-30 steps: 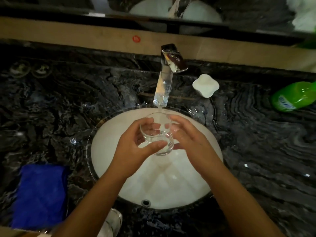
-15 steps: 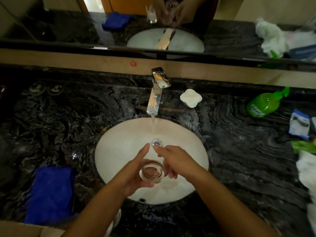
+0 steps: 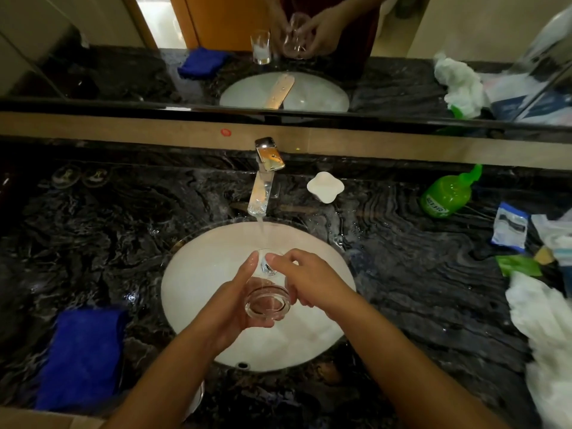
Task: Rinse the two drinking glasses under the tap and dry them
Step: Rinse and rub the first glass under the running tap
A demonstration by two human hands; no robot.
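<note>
The left hand [image 3: 235, 308] is cupping the tilted glass [image 3: 267, 292], fingers curled round its wall; the right hand [image 3: 309, 280] is pinching its far end over the sink [image 3: 198, 274]; the person is best turning it slowly under the stream from the tap [image 3: 263, 184] at 12 o'clock; the glass is holding little water, seemingly; the blue cloth [image 3: 83, 354] is lying at 8 o'clock.

Dim overall; countertop [image 3: 418, 289] near black. Glare on tap [image 3: 268, 156]. Basin [image 3: 198, 274] brightest. Wide-angle bending, softness at edges.
</note>
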